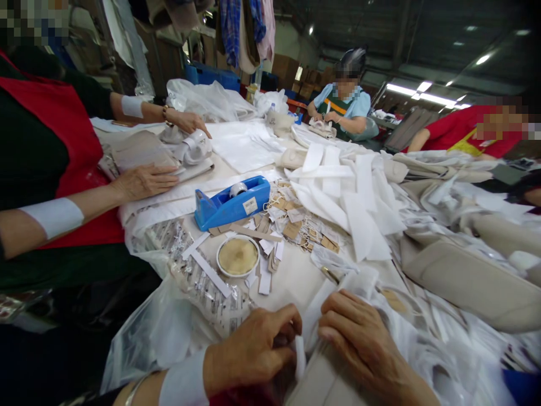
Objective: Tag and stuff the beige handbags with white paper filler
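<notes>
Pinching a narrow, curled white strip (300, 358) between thumb and fingers, the person's left hand (253, 347) works at the near edge of a cream-coloured tabletop (291, 273). The person's right hand (359, 338) lies with bent fingers over a folded beige fabric bundle (323, 375), which sits right in front of the person, just beside the strip; whether that hand grips or only presses, I cannot tell.

Beyond the hands stands a blue plastic tape dispenser (207, 214), its side bearing a small white rectangular sticker (249, 206) with dark marks too small to read. Just in front of the dispenser is a round white tub (238, 275) filled with something tan. Small brown and white tags with looped strings (291, 228) lie heaped to its right; no wording on them can be made out. Clear plastic sheeting (177, 248) left of the tub carries rows of dark print, also illegible.

Broad white strips (357, 208) overlap farther right, near more beige fabric pieces (465, 276). At the left, a co-worker in a red apron (87, 152) rests one hand (146, 183) on a wrapped beige bundle (139, 149).
</notes>
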### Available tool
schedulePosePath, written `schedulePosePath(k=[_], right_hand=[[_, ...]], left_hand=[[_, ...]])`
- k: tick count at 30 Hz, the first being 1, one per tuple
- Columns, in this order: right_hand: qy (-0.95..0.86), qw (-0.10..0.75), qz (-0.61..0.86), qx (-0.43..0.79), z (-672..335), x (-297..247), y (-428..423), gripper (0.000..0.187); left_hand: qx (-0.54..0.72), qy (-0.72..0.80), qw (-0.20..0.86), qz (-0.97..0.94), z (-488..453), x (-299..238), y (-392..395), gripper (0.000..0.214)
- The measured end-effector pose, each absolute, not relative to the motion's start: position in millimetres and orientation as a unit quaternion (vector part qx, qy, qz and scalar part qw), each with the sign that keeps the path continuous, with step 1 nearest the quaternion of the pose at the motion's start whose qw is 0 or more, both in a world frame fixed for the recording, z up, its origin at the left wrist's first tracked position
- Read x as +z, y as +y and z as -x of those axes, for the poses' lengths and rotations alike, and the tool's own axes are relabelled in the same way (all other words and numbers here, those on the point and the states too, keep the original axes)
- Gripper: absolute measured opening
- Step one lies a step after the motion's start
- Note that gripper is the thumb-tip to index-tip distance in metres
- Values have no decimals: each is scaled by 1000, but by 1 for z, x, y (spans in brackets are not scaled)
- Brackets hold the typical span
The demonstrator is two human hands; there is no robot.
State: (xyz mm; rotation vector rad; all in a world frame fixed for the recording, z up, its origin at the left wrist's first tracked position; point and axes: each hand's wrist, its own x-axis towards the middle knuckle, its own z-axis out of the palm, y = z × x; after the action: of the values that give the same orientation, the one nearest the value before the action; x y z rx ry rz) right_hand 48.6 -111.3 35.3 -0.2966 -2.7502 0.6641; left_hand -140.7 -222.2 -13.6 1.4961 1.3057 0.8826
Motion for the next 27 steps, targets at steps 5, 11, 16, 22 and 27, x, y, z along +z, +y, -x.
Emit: schedulePosePath(k=[5, 11, 16, 22, 27], right_hand=[[-963, 174, 114, 172, -49, 30, -110, 23], [-966, 174, 132, 139, -46, 29, -112, 24], [-967, 179, 125, 132, -45, 30, -112, 25], [-964, 189, 125, 136, -44, 31, -112, 24], [-961, 177, 122, 175, -45, 31, -112, 13]], left_hand=[[339, 525, 493, -606, 139, -12, -216, 20], [335, 506, 483, -632, 141, -22, -221, 12], [328, 546, 462, -617, 135, -17, -217, 6], [316, 601, 423, -600, 124, -3, -207, 12], [288, 638, 375, -608, 114, 0, -202, 16]])
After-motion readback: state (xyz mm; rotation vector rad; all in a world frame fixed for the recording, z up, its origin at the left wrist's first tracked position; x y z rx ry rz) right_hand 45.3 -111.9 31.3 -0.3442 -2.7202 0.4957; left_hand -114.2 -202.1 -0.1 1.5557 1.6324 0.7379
